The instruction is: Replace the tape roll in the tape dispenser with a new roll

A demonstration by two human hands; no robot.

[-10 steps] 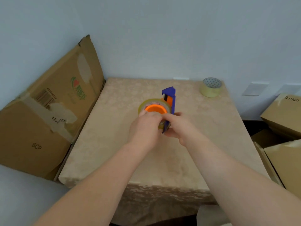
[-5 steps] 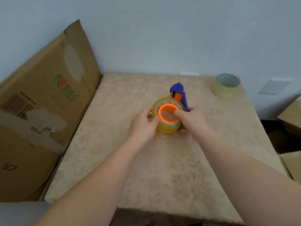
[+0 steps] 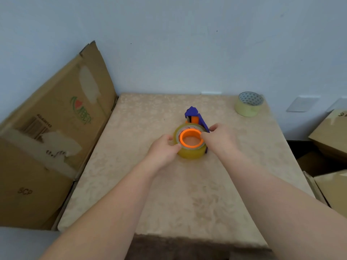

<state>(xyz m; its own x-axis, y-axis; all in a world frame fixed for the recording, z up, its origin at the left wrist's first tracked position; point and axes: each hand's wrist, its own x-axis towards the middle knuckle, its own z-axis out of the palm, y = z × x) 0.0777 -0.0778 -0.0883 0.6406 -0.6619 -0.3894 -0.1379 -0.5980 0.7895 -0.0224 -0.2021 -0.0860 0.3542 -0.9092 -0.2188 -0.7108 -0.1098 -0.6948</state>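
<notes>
A blue tape dispenser [image 3: 195, 117] with an orange hub [image 3: 191, 140] lies on its side in the middle of the table [image 3: 187, 194]. A yellowish clear tape roll [image 3: 191, 153] sits around the hub. My left hand [image 3: 162, 151] grips the roll's left side, thumb on its top rim. My right hand [image 3: 220, 138] holds the right side of the roll and the dispenser frame, one finger on the hub's rim. A second, pale yellow tape roll [image 3: 247, 105] stands alone at the table's far right corner.
The table carries a beige patterned cloth and stands against a pale wall. A large flattened cardboard box [image 3: 47, 143] leans at its left side. More cardboard boxes [image 3: 332, 139] are stacked to the right, below table height.
The view has shifted and drawn closer. The dispenser has tipped from standing to lying on its side, hub facing up. Both hands stay on the roll, the right one now further right.
</notes>
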